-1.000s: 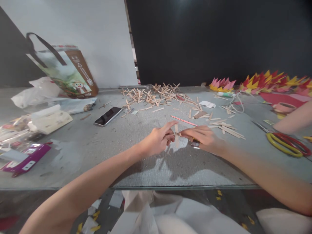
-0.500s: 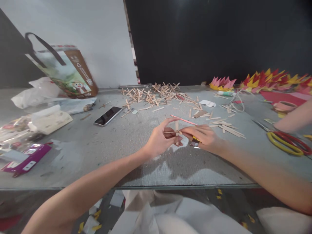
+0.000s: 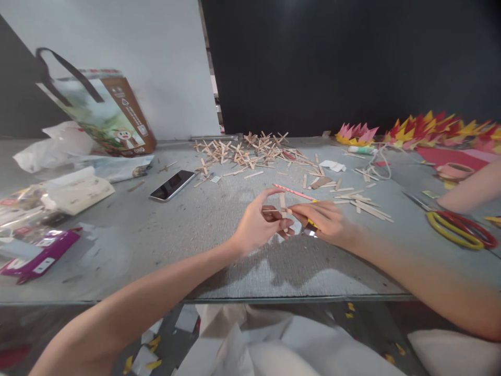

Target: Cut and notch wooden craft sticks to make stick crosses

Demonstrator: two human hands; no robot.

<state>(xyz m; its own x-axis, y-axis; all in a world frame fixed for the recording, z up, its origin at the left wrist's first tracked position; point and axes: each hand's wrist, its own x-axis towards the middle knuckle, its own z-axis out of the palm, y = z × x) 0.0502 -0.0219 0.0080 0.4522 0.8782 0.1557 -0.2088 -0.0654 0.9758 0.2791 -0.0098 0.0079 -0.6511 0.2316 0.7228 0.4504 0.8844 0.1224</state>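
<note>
Both hands are meeting over the middle of the grey table (image 3: 219, 261), and their fingers are covering most of what they are holding. The left hand (image 3: 256, 225) is pinching a small cross of wooden sticks (image 3: 282, 209) between thumb and fingers; only the upright stick and a short stub of the crossbar are showing, the joint itself is hidden. The right hand (image 3: 326, 222) is closing its fingertips on the same cross from the other side while also curling around a small yellow tool (image 3: 311, 227) with a metal end. What the tool is cannot be told, since the palm is covering most of it.

A pink pencil (image 3: 294, 192) is lying just beyond the fingers. Loose flat sticks (image 3: 364, 204) are lying near the right hand, and a heap of finished crosses (image 3: 250, 150) is sitting further back. A phone (image 3: 173, 185) is lying face up to the left, well apart from the hands. A tilted paper bag (image 3: 99, 112) is leaning at the far left, its lettering blurred. A purple box (image 3: 37, 257) is being cut off by the left edge. Yellow and red scissors (image 3: 462, 230) are lying at the right, and another person's forearm (image 3: 472, 189) is entering from that edge, the hand out of frame. Folded paper shapes (image 3: 434, 130) are lining the far right
</note>
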